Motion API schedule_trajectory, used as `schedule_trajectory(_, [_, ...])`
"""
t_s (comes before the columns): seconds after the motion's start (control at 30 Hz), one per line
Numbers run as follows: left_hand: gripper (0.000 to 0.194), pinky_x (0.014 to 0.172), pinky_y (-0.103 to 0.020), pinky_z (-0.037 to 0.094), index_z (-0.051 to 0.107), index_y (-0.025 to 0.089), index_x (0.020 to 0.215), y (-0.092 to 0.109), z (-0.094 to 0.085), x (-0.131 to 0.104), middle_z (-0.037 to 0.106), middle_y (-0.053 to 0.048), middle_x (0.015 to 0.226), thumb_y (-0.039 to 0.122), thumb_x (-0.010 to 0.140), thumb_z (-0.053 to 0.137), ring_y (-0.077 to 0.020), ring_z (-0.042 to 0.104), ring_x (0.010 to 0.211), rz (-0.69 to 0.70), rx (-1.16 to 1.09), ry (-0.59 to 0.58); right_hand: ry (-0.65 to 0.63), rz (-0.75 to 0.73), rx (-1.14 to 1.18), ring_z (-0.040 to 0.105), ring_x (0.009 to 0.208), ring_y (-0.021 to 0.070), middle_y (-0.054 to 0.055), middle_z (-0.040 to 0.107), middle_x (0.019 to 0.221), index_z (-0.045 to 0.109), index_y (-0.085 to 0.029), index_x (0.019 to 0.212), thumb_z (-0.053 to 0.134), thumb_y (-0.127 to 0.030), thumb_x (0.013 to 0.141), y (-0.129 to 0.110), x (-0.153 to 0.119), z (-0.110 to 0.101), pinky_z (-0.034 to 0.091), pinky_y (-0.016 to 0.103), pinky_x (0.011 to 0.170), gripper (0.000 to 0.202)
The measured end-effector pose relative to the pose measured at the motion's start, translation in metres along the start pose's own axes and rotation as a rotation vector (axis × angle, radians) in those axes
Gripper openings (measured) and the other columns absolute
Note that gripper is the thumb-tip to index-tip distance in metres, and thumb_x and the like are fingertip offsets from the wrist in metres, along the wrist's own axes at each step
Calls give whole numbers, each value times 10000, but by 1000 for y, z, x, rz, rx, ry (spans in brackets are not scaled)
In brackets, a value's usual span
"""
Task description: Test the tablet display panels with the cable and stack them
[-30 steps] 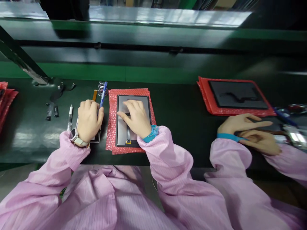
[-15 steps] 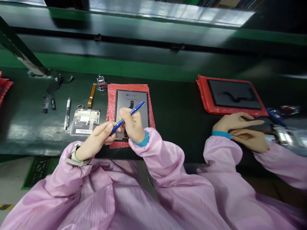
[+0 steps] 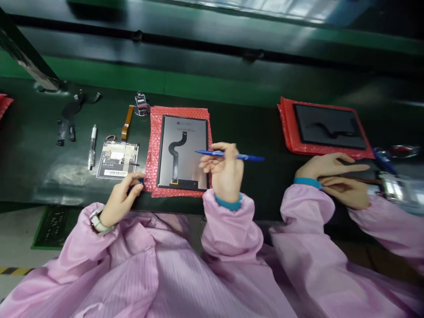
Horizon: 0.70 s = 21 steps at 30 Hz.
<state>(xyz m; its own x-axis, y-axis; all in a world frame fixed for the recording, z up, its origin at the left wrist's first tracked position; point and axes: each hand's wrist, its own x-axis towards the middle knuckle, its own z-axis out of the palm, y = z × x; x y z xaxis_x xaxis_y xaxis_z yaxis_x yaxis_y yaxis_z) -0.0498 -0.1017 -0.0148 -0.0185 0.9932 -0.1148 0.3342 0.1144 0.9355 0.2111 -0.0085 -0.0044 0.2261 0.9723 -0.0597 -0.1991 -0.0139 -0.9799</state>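
Observation:
My right hand (image 3: 228, 172) is closed on a blue pen (image 3: 251, 157), its thin tip pointing left over the right edge of a grey display panel (image 3: 195, 145). A black flex cable (image 3: 175, 159) curves down that panel, which lies on red bubble wrap (image 3: 153, 145). To the left, my left hand (image 3: 121, 198) has its fingers curled round a small blue piece, probably the pen's cap, at the wrap's lower left. Just above that hand lies a circuit board with a battery (image 3: 115, 170) and an orange flex cable (image 3: 127, 123).
A white pen (image 3: 92, 148) and black cables (image 3: 71, 110) lie at the left. A metal roller dispenser (image 3: 141, 105) stands behind the board. At the right, another person's hands (image 3: 344, 190) work beside a second panel (image 3: 331, 126) on red wrap.
My hands have moved apart, and the pen's thin tip is now uncovered. My right hand went right with the pen; my left hand went left, off the panel. The view has shifted slightly.

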Motion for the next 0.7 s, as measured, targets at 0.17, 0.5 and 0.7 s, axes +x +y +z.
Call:
schedule_trajectory(0.17, [263,857,-347,517,714,224,1029,-9,4,-7,729,-74,951,460,973,611,-225,681,869,159,14,12,-133,-71,-160,736,805,160,61,754,977,684,-203,1019,702,-492,875,23,-37,11,612,291,726,324])
schedule_trajectory(0.5, [372,665,-275,515,577,208,1026,-14,-70,-48,675,-60,968,530,901,714,-138,640,721,220,-450,659,-500,-237,-489,749,1007,274,120,714,1256,643,-254,1183,503,-499,985,-9,-79,68,608,486,903,345])
schedule_trajectory(0.7, [632,506,-215,338,416,212,855,-42,-282,-144,482,86,658,704,684,775,-49,374,513,243,-143,1474,-802,-444,-564,731,1084,277,60,740,1201,641,-325,1213,522,-467,978,-58,-88,125,619,454,852,300])
